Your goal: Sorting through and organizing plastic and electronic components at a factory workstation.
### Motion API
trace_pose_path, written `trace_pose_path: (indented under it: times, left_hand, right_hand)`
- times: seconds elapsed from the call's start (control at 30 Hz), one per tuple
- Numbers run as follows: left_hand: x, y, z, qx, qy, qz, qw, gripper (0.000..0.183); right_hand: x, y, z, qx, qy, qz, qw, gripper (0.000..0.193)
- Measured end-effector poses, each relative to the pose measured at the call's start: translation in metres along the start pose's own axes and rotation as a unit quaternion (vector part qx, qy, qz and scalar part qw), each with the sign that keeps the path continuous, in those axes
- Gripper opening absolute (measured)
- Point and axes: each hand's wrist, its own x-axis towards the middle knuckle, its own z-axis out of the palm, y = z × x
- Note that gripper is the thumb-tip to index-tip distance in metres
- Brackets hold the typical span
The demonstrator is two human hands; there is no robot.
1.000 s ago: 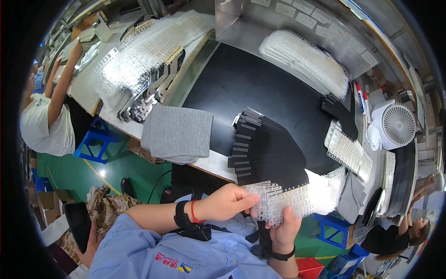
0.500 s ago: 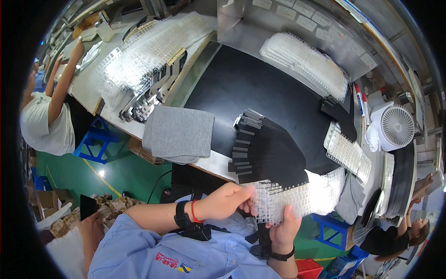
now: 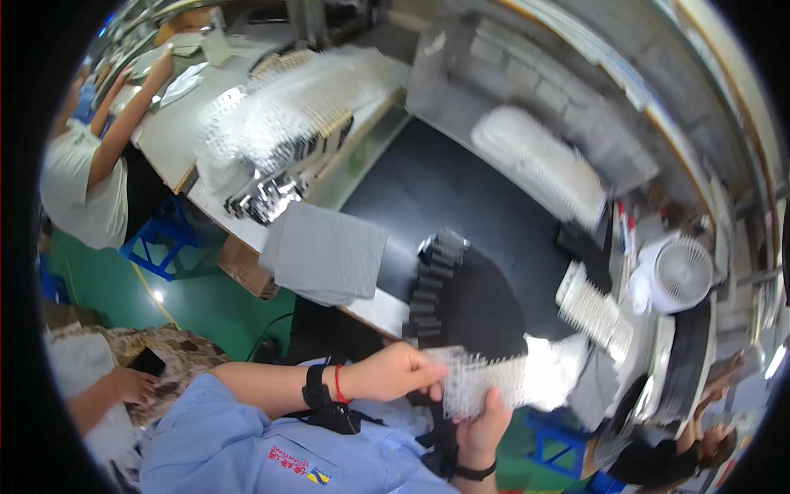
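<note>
White mesh sheets (image 3: 494,385) at 5 o'clock in view. Left hand (image 3: 403,372) pinches their left end; right hand (image 3: 485,424) grips lower edge, thumb on top. Black strips (image 3: 481,300) fanned on desk (image 3: 461,185), sheets' 12 o'clock.

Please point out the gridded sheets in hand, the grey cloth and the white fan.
Gridded sheets (image 3: 472,384), head view: gridded face between the hands.
Grey cloth (image 3: 329,251), head view: top face.
White fan (image 3: 683,272), head view: front grille.

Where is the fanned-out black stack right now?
The fanned-out black stack lies just right of centre in the head view, mostly over the black work surface, just beyond the gridded sheets and the right hand.
</note>
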Motion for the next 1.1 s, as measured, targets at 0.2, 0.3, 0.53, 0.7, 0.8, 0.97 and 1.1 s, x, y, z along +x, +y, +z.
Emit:
trace_pose_path:
  times: [0.2, 0.3, 0.53, 0.7, 0.8, 0.97, 1.1]
  left_hand:
    - [-0.007, 0.001, 0.002, 0.074, -0.001, 0.035, 0.997, 0.031]
    - [-0.014, 0.003, 0.003, 0.096, 0.008, 0.044, 0.994, 0.032]
    - [-0.004, -0.010, 0.009, 0.042, 0.001, 0.066, 0.997, 0.031]
    - [0.002, -0.019, 0.010, -0.009, 0.003, 0.063, 0.998, 0.037]
    - [0.003, -0.022, 0.010, -0.052, -0.002, 0.060, 0.997, 0.038]
    - [-0.004, -0.020, 0.008, 0.019, 0.020, 0.085, 0.996, 0.037]
    - [-0.003, -0.012, 0.011, 0.054, 0.014, 0.091, 0.994, 0.034]
  right_hand:
    - [-0.009, 0.013, -0.014, -0.009, -0.003, 0.043, 0.999, 0.042]
    - [-0.008, 0.015, -0.012, -0.023, -0.018, 0.073, 0.997, 0.041]
    - [-0.004, 0.016, -0.015, -0.001, -0.001, 0.057, 0.998, 0.034]
    - [-0.013, 0.012, 0.001, -0.008, 0.008, 0.049, 0.999, 0.032]
    - [-0.014, 0.012, -0.004, -0.017, -0.015, 0.045, 0.999, 0.032]
    - [-0.020, 0.012, 0.001, -0.026, -0.022, 0.048, 0.998, 0.031]
    - [-0.020, 0.008, 0.008, -0.014, 0.018, 0.041, 0.999, 0.030]
